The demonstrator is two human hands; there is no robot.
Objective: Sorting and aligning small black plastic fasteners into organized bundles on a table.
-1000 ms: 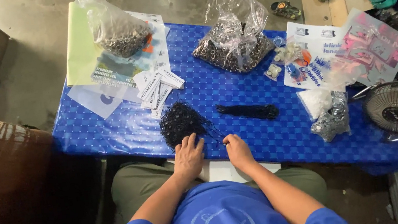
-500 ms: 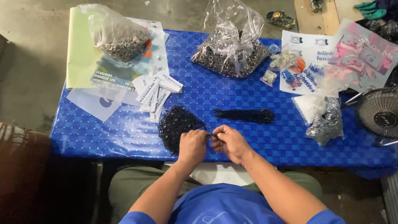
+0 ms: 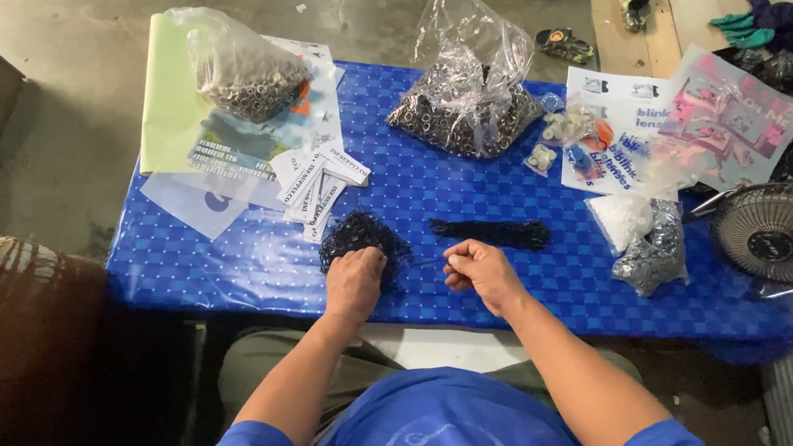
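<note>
Your left hand (image 3: 355, 284) rests fingers-down on the tangled black pile (image 3: 358, 235); your right hand (image 3: 480, 271) pinches something too small to make out, just beside the black bundle (image 3: 494, 233). The blue checked table (image 3: 433, 193) stands on a concrete floor (image 3: 89, 99), with a fan (image 3: 786, 236) at its right.

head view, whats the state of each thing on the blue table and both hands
left hand: fingers curled, resting on the tangled pile of black cords
right hand: pinched shut on a thin black cord
straight bundle of black cords: lying flat, untouched
clear plastic bag of metal rings: open at the top
small grey fan: lying on its back
blue checked table cover: spread flat
</note>
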